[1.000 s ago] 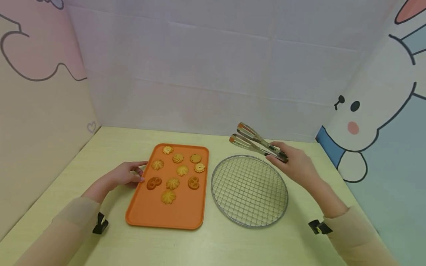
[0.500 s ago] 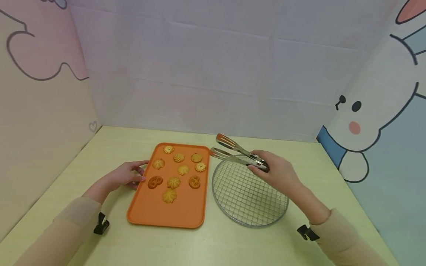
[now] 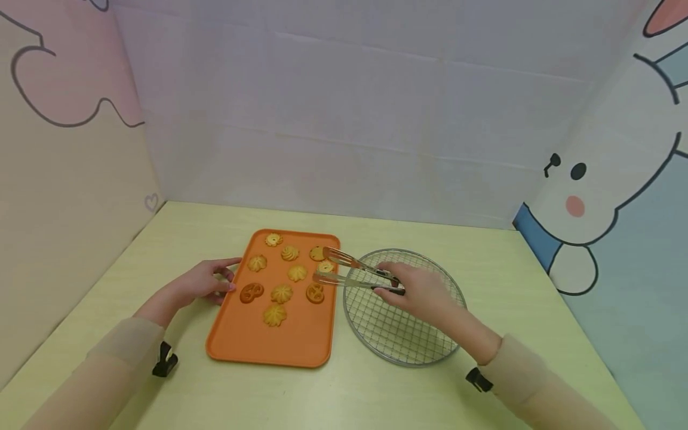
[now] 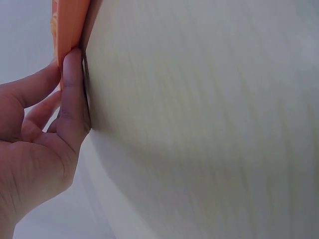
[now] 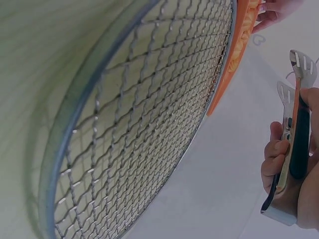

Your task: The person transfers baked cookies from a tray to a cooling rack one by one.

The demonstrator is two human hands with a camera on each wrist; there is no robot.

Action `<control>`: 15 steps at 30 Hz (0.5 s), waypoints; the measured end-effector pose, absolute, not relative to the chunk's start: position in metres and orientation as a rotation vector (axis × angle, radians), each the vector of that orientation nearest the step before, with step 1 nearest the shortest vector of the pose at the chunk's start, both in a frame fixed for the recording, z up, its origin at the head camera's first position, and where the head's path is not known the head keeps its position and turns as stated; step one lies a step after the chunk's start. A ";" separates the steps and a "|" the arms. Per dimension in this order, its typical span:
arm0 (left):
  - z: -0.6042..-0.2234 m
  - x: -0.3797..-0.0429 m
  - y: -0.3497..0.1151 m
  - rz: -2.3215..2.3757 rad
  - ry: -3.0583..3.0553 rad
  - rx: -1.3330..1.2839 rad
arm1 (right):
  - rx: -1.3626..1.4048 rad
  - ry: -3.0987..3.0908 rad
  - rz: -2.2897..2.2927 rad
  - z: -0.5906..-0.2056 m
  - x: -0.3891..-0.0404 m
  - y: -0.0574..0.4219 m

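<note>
My left hand point(image 3: 201, 280) holds the left edge of an orange tray point(image 3: 269, 346), fingers and thumb at its rim in the left wrist view. Several cookies lie on the tray, among them a piped swirl cookie point(image 3: 275, 315) and a brown pretzel-shaped cookie point(image 3: 251, 292). In my right hand point(image 3: 419, 289) is a pair of metal tongs point(image 3: 357, 283) with dark grips point(image 5: 300, 144). The two slotted tips are spread apart over the tray's right side, overlapping the round cookie point(image 3: 317, 254) and the ring-centred cookie point(image 3: 325, 267). Nothing sits between the tips.
A round wire rack point(image 3: 387, 328) lies right of the tray, under my right hand. Pale table point(image 3: 215, 400) surrounds both, with a white back wall point(image 3: 322, 119) behind. Printed side walls stand left and right, the right one showing a rabbit point(image 3: 607, 197).
My right hand has carried the tongs leftward and down, from above the rack's far side to over the tray's right edge. The left hand and tray stay nearly where they were.
</note>
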State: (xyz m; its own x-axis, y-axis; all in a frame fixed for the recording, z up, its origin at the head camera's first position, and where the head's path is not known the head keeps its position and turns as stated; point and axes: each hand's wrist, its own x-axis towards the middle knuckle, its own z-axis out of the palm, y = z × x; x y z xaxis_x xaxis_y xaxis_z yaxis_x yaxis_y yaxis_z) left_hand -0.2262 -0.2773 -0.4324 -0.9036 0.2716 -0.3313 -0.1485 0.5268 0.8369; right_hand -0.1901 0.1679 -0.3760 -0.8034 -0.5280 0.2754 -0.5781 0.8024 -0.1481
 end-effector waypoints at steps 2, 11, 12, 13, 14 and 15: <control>-0.432 -0.227 -0.277 1.343 2.343 0.095 | 0.891 -2.774 0.317 -0.379 -0.191 0.166; -0.430 -0.229 -0.278 1.347 2.330 0.080 | 1.024 -2.768 0.218 -0.388 -0.199 0.160; -0.430 -0.229 -0.278 1.347 2.329 0.077 | 1.035 -2.774 0.209 -0.389 -0.200 0.159; -0.431 -0.229 -0.278 1.348 2.327 0.077 | 1.044 -2.781 0.195 -0.390 -0.201 0.159; -0.431 -0.229 -0.278 1.347 2.326 0.075 | 1.054 -2.787 0.191 -0.391 -0.202 0.158; -0.431 -0.229 -0.278 1.344 2.326 0.075 | 1.058 -2.796 0.181 -0.392 -0.203 0.158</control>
State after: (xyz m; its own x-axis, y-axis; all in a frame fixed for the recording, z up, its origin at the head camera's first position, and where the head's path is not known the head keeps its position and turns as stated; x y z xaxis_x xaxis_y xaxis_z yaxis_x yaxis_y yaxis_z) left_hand -0.2286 -0.2776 -0.4308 -0.8970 0.2656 -0.3532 -0.1734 0.5236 0.8341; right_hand -0.2029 0.1576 -0.3918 -0.7412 -0.6470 0.1789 -0.6647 0.7447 -0.0608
